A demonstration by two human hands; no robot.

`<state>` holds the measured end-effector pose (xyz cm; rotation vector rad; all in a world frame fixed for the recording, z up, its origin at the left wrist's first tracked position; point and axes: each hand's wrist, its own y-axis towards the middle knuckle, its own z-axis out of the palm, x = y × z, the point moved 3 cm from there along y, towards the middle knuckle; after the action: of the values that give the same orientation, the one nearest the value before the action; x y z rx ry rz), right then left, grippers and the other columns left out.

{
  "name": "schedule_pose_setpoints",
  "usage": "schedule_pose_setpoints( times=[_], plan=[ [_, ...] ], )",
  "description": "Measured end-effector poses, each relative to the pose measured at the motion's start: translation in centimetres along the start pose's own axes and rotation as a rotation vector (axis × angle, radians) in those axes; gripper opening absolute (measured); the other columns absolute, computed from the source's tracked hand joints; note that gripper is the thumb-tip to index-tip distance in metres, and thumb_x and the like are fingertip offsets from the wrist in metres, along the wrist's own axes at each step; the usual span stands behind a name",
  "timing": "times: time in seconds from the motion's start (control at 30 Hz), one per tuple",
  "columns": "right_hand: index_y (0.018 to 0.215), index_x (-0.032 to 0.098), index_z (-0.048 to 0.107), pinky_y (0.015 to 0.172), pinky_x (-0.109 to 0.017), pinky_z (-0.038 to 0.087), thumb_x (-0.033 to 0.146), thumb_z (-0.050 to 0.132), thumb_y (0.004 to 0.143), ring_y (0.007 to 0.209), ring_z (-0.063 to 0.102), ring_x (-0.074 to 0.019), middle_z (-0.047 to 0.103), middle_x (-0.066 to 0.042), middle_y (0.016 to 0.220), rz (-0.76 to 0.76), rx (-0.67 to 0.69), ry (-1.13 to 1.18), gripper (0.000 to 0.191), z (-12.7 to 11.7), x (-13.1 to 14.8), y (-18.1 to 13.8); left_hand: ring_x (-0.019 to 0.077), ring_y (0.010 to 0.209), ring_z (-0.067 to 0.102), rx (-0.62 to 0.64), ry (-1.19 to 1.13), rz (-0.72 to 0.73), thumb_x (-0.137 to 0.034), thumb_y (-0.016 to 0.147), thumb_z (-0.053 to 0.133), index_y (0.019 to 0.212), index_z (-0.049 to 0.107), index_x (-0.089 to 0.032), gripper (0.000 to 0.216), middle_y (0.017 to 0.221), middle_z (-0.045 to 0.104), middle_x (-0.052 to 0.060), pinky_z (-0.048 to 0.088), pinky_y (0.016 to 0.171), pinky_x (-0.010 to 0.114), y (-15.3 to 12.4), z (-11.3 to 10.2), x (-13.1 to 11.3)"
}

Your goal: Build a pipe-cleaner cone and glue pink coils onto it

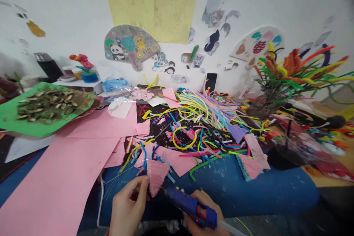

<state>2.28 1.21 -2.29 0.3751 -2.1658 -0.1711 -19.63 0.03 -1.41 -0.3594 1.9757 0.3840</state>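
Note:
Between the thumb and fingers of my left hand (129, 203) is a pink triangular craft piece (156, 175) with a ridged surface, its narrow end pointing down. My right hand (207, 206) is wrapped round a blue hot glue gun (190, 206). The gun's nozzle is at the lower right edge of the pink piece; whether they touch I cannot tell. A clear glue stick (229, 228) comes out of the gun's back end. Another pink triangle (250, 167) with a teal edge lies to the right on the blue table cover (221, 180).
Many cut pipe cleaners (193, 132) lie heaped behind my hands. Large pink paper sheets (63, 169) cover the left side, beside a green sheet (33, 129) bearing dried pieces. At right stand a vase of pipe-cleaner flowers (290, 77) and a black round stand (284, 156).

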Motion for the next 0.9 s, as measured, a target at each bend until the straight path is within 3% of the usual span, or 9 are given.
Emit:
schedule_pose_setpoints(
  times=[0.17, 0.33, 0.6, 0.9],
  plan=[
    [0.070, 0.023, 0.051, 0.059, -0.029, 0.041, 0.030, 0.052, 0.084, 0.062, 0.055, -0.0176, 0.053, 0.002, 0.067, 0.096, -0.038, 0.150, 0.016, -0.1, 0.5, 0.4, 0.0129, 0.048, 0.058, -0.039, 0.022, 0.119, -0.045, 0.086, 0.058, 0.078, 0.072, -0.019, 0.031, 0.057, 0.063, -0.002, 0.046, 0.049, 0.020, 0.1, 0.0, -0.5],
    [0.068, 0.023, 0.050, 0.061, -0.029, 0.042, 0.030, 0.050, 0.089, 0.064, 0.054, -0.0178, 0.052, 0.002, 0.066, 0.059, -0.094, 0.114, 0.023, 0.2, 1.5, 1.0, 0.0113, 0.049, 0.059, -0.091, 0.033, 0.244, -0.037, 0.087, 0.059, 0.077, 0.072, -0.019, 0.024, 0.060, 0.064, -0.002, 0.047, 0.049, 0.017, -0.1, -0.1, -1.3],
    [0.070, 0.022, 0.052, 0.060, -0.027, 0.042, 0.022, 0.052, 0.086, 0.062, 0.055, -0.0152, 0.052, 0.002, 0.067, 0.007, -0.087, 0.089, 0.016, 0.7, 1.4, 1.1, 0.0092, 0.050, 0.061, -0.109, 0.053, 0.384, -0.027, 0.088, 0.060, 0.080, 0.071, -0.020, 0.016, 0.063, 0.066, -0.003, 0.048, 0.051, 0.014, -0.4, -0.2, -2.2],
    [0.068, 0.024, 0.048, 0.055, -0.026, 0.042, 0.018, 0.051, 0.081, 0.059, 0.054, -0.0168, 0.052, 0.002, 0.061, -0.092, -0.173, -0.025, 0.015, 0.9, 2.1, 0.7, 0.0086, 0.052, 0.062, -0.119, 0.076, 0.422, -0.023, 0.088, 0.061, 0.082, 0.071, -0.019, 0.012, 0.066, 0.067, -0.003, 0.049, 0.054, 0.012, -0.5, -0.2, -2.2]
  ],
)
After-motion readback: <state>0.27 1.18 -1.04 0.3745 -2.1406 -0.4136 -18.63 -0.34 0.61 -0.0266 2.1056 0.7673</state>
